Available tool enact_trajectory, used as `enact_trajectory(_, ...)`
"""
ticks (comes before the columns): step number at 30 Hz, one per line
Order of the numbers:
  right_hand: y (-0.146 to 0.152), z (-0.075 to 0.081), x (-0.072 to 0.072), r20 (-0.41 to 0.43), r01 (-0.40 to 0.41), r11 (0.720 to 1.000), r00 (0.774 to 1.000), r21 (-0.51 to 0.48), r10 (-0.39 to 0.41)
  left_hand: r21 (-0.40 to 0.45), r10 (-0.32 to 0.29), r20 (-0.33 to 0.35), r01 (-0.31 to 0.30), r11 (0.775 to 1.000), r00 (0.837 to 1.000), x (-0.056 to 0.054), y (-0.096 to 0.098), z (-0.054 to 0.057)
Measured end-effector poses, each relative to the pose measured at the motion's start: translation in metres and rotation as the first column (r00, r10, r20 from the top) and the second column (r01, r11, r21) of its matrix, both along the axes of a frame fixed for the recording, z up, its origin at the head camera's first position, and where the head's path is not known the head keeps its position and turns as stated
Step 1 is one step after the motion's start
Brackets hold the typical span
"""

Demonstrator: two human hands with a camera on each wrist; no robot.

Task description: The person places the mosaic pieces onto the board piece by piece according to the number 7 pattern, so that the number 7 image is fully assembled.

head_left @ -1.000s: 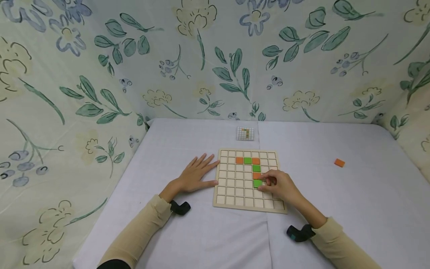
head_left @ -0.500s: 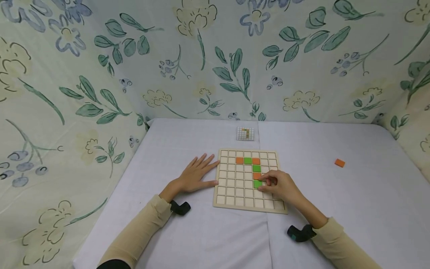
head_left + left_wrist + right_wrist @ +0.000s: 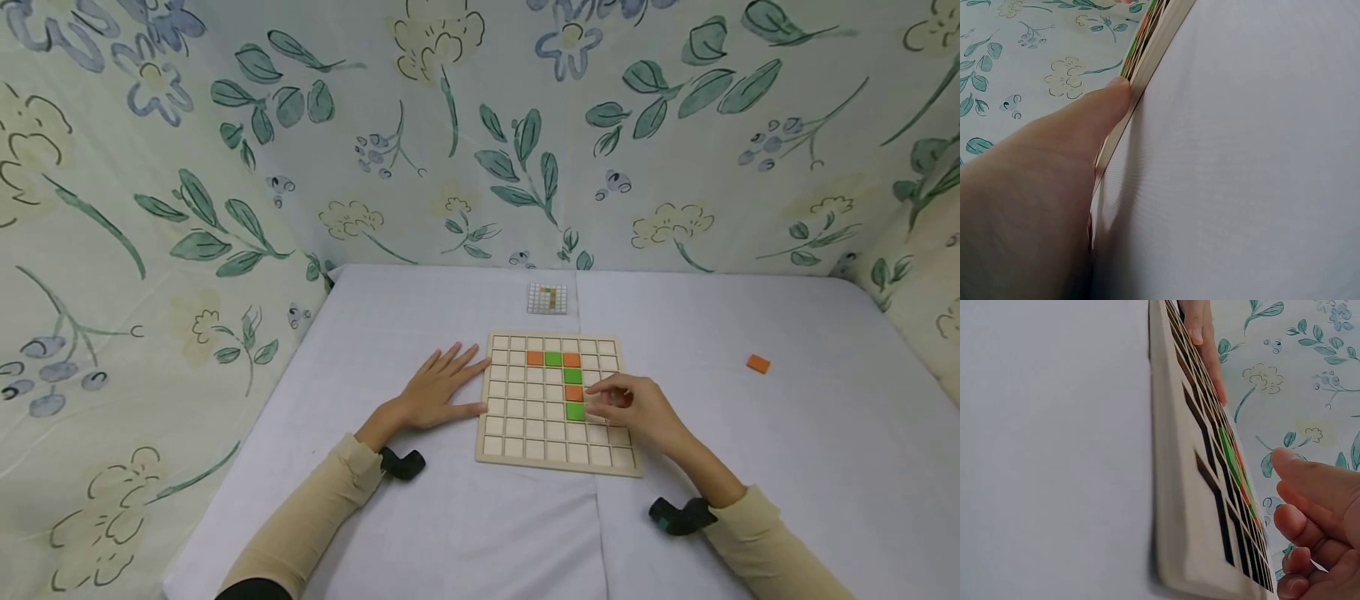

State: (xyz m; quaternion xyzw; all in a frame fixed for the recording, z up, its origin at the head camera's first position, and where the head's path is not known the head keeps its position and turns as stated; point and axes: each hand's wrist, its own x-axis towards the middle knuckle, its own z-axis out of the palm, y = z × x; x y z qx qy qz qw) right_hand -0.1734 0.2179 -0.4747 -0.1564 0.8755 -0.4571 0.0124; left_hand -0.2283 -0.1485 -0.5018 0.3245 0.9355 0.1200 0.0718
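A pale wooden grid board (image 3: pixel 525 433) lies on the white cloth. Set in its cells are orange and green square tiles, three along an upper row and several running down a column. The lowest green tile (image 3: pixel 575 412) has an orange tile (image 3: pixel 573 393) just above it. My left hand (image 3: pixel 435 392) is spread flat on the cloth, its fingertips and thumb touching the board's left edge. In the left wrist view the thumb (image 3: pixel 1113 103) presses that edge. My right hand (image 3: pixel 637 408) hovers over the board's right side beside the lowest green tile, thumb and fingers apart, holding nothing.
Behind the board lies a small card (image 3: pixel 547 298) printed with a coloured grid pattern. One loose orange tile (image 3: pixel 758 363) is on the cloth at the right. A floral curtain (image 3: pixel 480 167) hangs behind and beside the table.
My right hand has let go of the lowest green tile and drawn back slightly to the right. That tile stays in its cell. The left hand has not moved.
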Motion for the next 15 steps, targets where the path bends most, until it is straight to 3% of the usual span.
enact_trajectory(7, 0.020, 0.009, -0.005, -0.057, 0.103, 0.994, 0.993, 0.041, -0.101, -0.003, -0.004, -0.007, 0.003, 1.000, 1.000, -0.001, 0.000, -0.001)
enact_trajectory(15, 0.049, 0.018, -0.007, -0.139, 0.236, 0.969, 0.965, 0.077, -0.224, 0.010, -0.006, -0.010, 0.006, 1.000, 1.000, 0.000, -0.001, -0.001)
